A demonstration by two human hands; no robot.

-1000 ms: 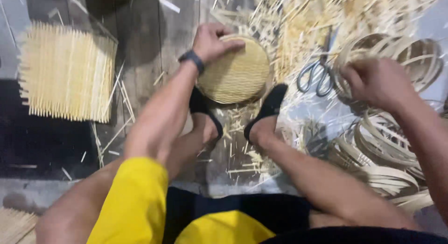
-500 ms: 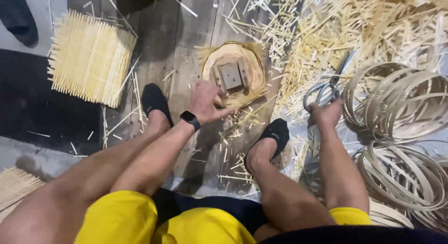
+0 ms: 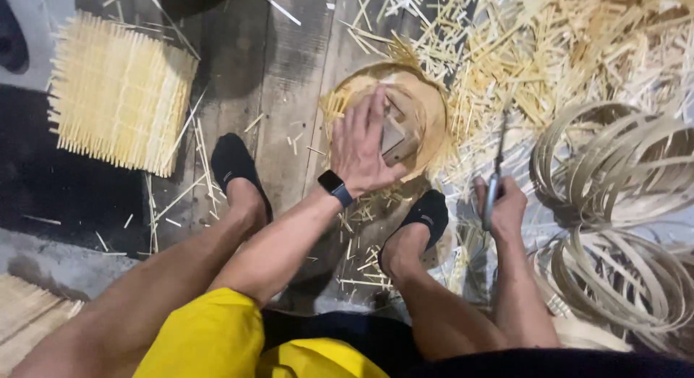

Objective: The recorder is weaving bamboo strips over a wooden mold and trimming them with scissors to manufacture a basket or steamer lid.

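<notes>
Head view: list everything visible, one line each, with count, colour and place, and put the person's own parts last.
round form: one, tan, on the floorboards ahead, with a small wooden block on top
woven mat: one, pale yellow, upper left, flat on the floor
bamboo hoops: many, tan, stacked in coils at right
bamboo offcuts: many, pale yellow, scattered at upper right
scissors: one pair, metal, upright in the right grip
floorboards: dark grey wood, centre
watch: one, black, on the left wrist
socks: two, black, on both feet
shorts: yellow, bottom
left hand: resting on the round form
right hand: closed on the scissors
</notes>
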